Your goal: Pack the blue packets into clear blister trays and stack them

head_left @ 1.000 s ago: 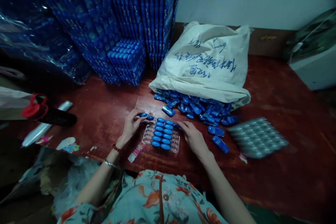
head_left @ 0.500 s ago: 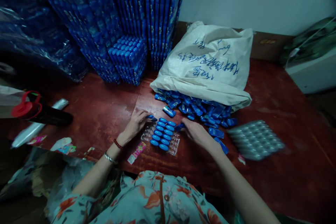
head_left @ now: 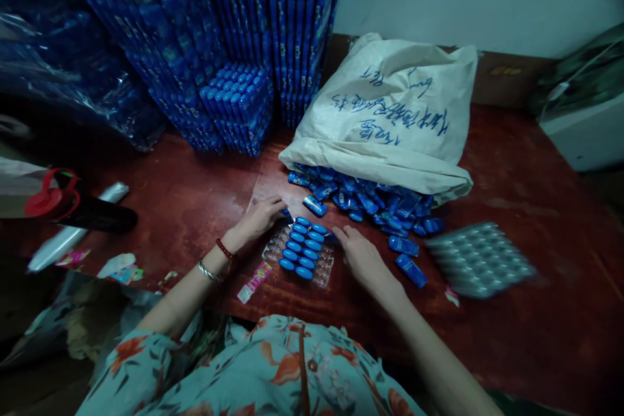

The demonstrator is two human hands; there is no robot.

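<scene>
A clear plastic tray [head_left: 324, 269] lies on the red table, with two middle columns of blue oval packs [head_left: 304, 247] standing in it. At the tray's far left corner my left hand [head_left: 266, 214] is closed on a small blue pack [head_left: 285, 212], partly hidden by the fingers. My right hand [head_left: 355, 247] is at the tray's far right, its fingers closed round another blue pack [head_left: 332, 234] that shows only in part. Loose blue packs [head_left: 361, 198] spill from a white sack [head_left: 380, 110] beyond the hands.
Tall stacks of blue packs [head_left: 238, 97] stand at the back left. A black bottle with a red lid [head_left: 104, 213] lies by a plastic roll [head_left: 58, 248] at left. Stacked clear trays [head_left: 480, 260] are on the right, near two loose packs [head_left: 411, 270]. A pink label [head_left: 253, 283] lies near the front edge.
My left hand has shifted slightly right and away from me, nearer the tray's far corner. My right hand has moved slightly toward me. The view has shifted a little.
</scene>
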